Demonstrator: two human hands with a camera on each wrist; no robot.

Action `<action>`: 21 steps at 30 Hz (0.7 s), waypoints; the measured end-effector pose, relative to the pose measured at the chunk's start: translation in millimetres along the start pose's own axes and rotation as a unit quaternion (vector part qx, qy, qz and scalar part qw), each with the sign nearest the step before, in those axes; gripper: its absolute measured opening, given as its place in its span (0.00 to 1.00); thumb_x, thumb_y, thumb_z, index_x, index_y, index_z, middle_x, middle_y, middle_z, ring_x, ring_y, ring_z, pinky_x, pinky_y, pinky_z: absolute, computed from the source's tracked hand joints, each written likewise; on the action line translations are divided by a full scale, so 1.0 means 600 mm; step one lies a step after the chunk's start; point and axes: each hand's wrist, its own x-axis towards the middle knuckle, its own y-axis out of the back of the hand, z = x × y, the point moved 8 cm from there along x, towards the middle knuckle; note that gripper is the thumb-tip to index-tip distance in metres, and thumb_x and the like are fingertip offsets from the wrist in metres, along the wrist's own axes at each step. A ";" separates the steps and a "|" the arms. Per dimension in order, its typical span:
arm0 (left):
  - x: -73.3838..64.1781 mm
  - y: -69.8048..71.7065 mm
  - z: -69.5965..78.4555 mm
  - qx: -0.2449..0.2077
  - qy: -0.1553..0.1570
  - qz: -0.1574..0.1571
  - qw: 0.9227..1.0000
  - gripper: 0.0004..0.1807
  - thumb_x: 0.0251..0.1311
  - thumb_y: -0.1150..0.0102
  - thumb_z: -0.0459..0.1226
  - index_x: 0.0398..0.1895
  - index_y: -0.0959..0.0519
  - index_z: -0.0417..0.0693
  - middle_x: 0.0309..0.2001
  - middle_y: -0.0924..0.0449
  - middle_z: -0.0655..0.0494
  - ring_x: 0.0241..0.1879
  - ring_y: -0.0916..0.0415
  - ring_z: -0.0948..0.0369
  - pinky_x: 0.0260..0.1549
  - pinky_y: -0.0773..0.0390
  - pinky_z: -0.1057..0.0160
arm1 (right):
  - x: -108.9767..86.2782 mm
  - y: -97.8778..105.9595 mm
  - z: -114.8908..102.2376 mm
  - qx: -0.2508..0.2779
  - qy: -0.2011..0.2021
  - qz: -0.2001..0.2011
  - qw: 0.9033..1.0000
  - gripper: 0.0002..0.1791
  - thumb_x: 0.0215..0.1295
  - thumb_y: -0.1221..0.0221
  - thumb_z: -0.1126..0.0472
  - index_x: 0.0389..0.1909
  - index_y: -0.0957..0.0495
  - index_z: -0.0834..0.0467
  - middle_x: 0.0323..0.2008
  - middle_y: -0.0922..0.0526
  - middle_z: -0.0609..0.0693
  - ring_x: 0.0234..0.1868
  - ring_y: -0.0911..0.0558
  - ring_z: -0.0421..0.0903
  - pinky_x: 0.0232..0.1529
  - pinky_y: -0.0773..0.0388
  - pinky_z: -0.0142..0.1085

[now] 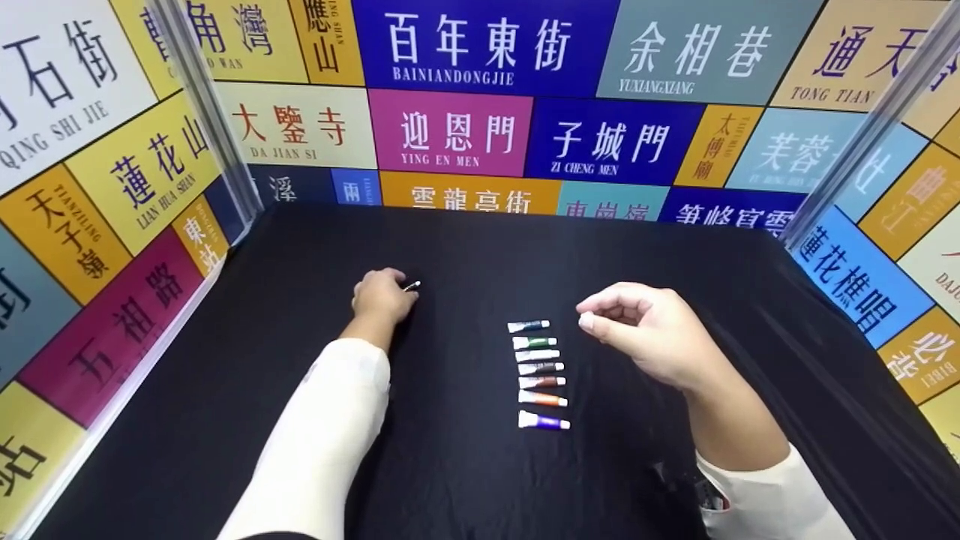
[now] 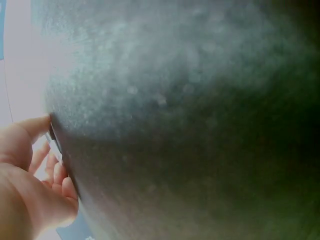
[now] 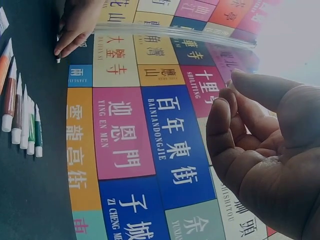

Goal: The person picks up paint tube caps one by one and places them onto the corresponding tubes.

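At the far left of the black cloth, my left hand [image 1: 381, 294] reaches down and pinches a small paint tube, whose white cap [image 1: 416, 284] pokes out past the fingers. The left wrist view shows part of this paint tube [image 2: 56, 149] between thumb and fingers, close against the cloth; the rest is hidden. My right hand [image 1: 652, 330] hovers right of a row of paint tubes, fingers loosely bent, holding nothing. White-capped tubes make up the row, among them a dark teal tube [image 1: 529, 326], a green tube [image 1: 535, 343], an orange tube [image 1: 543, 399] and a purple tube [image 1: 544, 421].
Black cloth [image 1: 450, 262] covers the table. Panels printed with colourful street names, such as the pink sign [image 1: 450, 135], stand along the back and both sides. A clear corner post [image 1: 217, 105] rises at the back left. Beside my right sleeve lies a dark object [image 1: 709, 495].
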 end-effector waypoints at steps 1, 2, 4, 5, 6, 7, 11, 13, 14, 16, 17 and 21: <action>0.000 0.001 -0.002 0.000 0.002 0.001 1.000 0.25 0.68 0.31 0.47 0.66 0.17 0.53 0.69 0.20 0.44 0.70 0.26 0.38 0.69 0.26 0.39 | 0.000 0.000 -0.001 0.000 0.000 0.001 1.000 0.07 0.70 0.29 0.59 0.47 0.10 0.52 0.40 0.08 0.49 0.36 0.14 0.44 0.40 0.14 0.30; 0.001 0.002 -0.004 -0.003 0.004 0.002 1.000 0.24 0.67 0.30 0.47 0.65 0.16 0.53 0.68 0.19 0.46 0.70 0.25 0.39 0.69 0.25 0.40 | 0.000 0.000 -0.002 0.003 0.001 0.001 1.000 0.07 0.70 0.29 0.59 0.47 0.10 0.52 0.40 0.09 0.49 0.36 0.14 0.44 0.40 0.14 0.30; 0.001 0.004 -0.007 -0.007 0.004 0.006 1.000 0.23 0.67 0.30 0.46 0.63 0.15 0.53 0.66 0.16 0.48 0.68 0.23 0.41 0.69 0.24 0.42 | 0.001 0.000 -0.002 0.009 0.003 0.002 1.000 0.07 0.69 0.29 0.59 0.46 0.10 0.53 0.39 0.09 0.50 0.35 0.14 0.43 0.39 0.15 0.30; 0.002 0.004 -0.008 -0.008 0.004 0.007 1.000 0.22 0.67 0.29 0.46 0.62 0.14 0.52 0.65 0.15 0.49 0.68 0.22 0.42 0.69 0.24 0.44 | 0.001 0.000 -0.002 0.011 0.005 0.003 1.000 0.07 0.69 0.29 0.59 0.46 0.10 0.53 0.39 0.09 0.50 0.35 0.14 0.42 0.39 0.15 0.30; 0.002 0.005 -0.010 -0.009 0.003 0.008 1.000 0.22 0.66 0.29 0.46 0.61 0.14 0.52 0.64 0.14 0.49 0.67 0.21 0.43 0.69 0.24 0.45 | 0.000 0.000 -0.002 0.014 0.006 0.003 1.000 0.07 0.69 0.29 0.59 0.46 0.10 0.53 0.39 0.09 0.50 0.35 0.14 0.42 0.39 0.15 0.30; 0.002 0.005 -0.010 -0.010 0.000 0.009 1.000 0.21 0.66 0.29 0.46 0.61 0.13 0.51 0.63 0.14 0.49 0.67 0.21 0.44 0.69 0.24 0.46 | 0.000 -0.001 -0.003 0.016 0.007 0.003 1.000 0.07 0.69 0.28 0.60 0.46 0.10 0.53 0.39 0.09 0.50 0.35 0.15 0.42 0.39 0.15 0.30; 0.003 0.010 -0.012 -0.013 -0.009 0.008 1.000 0.21 0.65 0.27 0.46 0.59 0.12 0.49 0.61 0.12 0.48 0.66 0.20 0.44 0.70 0.25 0.48 | 0.000 0.000 0.000 0.013 0.006 0.003 1.000 0.07 0.69 0.29 0.60 0.46 0.10 0.53 0.39 0.09 0.49 0.34 0.15 0.43 0.38 0.15 0.31; 0.003 0.012 -0.014 -0.021 -0.010 0.005 1.000 0.20 0.64 0.27 0.45 0.57 0.11 0.48 0.59 0.11 0.48 0.65 0.19 0.45 0.71 0.25 0.50 | 0.000 0.001 0.000 0.011 0.006 0.003 1.000 0.08 0.69 0.29 0.60 0.47 0.10 0.54 0.39 0.09 0.48 0.34 0.15 0.44 0.38 0.15 0.31; 0.003 0.012 -0.014 -0.024 -0.010 0.004 1.000 0.19 0.64 0.26 0.45 0.56 0.10 0.48 0.58 0.11 0.49 0.64 0.19 0.45 0.71 0.25 0.50 | 0.000 0.001 0.000 0.010 0.006 0.003 1.000 0.08 0.70 0.29 0.60 0.47 0.10 0.55 0.39 0.09 0.48 0.34 0.15 0.44 0.38 0.15 0.31; 0.004 0.012 -0.017 -0.033 -0.006 0.002 0.999 0.17 0.64 0.26 0.44 0.53 0.09 0.49 0.56 0.09 0.50 0.62 0.18 0.46 0.70 0.24 0.51 | 0.000 0.001 0.000 0.010 0.006 0.002 1.000 0.08 0.70 0.29 0.60 0.47 0.10 0.55 0.39 0.09 0.48 0.34 0.15 0.44 0.38 0.15 0.31; 0.005 0.012 -0.018 -0.036 -0.003 0.003 0.999 0.15 0.63 0.26 0.44 0.51 0.09 0.50 0.54 0.09 0.51 0.61 0.17 0.47 0.69 0.24 0.51 | 0.000 0.000 -0.001 0.011 0.007 0.002 1.000 0.08 0.70 0.29 0.60 0.47 0.10 0.56 0.39 0.09 0.49 0.35 0.15 0.44 0.38 0.15 0.31; 0.008 0.011 -0.023 -0.047 -0.001 0.002 0.999 0.13 0.64 0.27 0.43 0.49 0.08 0.50 0.52 0.08 0.52 0.58 0.16 0.49 0.67 0.22 0.51 | 0.001 0.000 -0.001 0.011 0.007 0.003 1.000 0.07 0.69 0.29 0.60 0.47 0.10 0.54 0.39 0.09 0.48 0.35 0.15 0.44 0.38 0.15 0.31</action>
